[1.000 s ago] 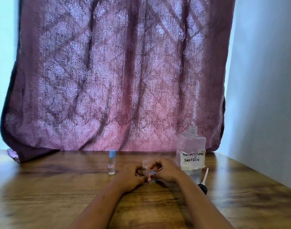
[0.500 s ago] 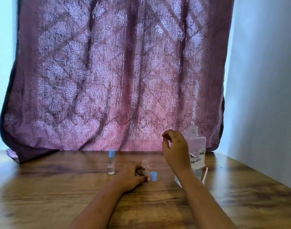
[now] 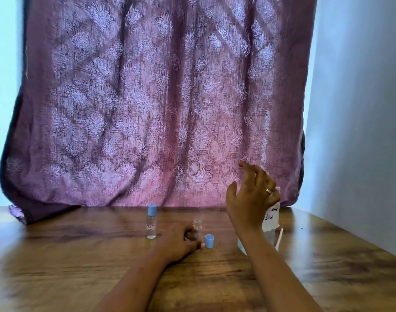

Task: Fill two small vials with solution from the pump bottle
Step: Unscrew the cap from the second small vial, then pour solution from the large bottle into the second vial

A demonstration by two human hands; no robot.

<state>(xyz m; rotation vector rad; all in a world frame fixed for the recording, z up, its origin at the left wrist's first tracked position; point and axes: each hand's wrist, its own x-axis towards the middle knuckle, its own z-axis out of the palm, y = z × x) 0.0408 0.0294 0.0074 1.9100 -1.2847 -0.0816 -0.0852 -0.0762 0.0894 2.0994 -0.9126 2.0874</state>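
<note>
The left hand (image 3: 181, 243) pinches the open vial (image 3: 197, 228); the right hand (image 3: 252, 197), fingers spread, hovers before the bottle (image 3: 271, 218), whose label shows "LENS". A cap (image 3: 209, 241) stands beside.

Right hand (image 3: 252, 197) raised, fingers spread

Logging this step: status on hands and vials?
Left hand grips the open vial; right hand open, raised at the pump bottle. Blue cap on table, second vial capped. Nothing blocking.
</note>
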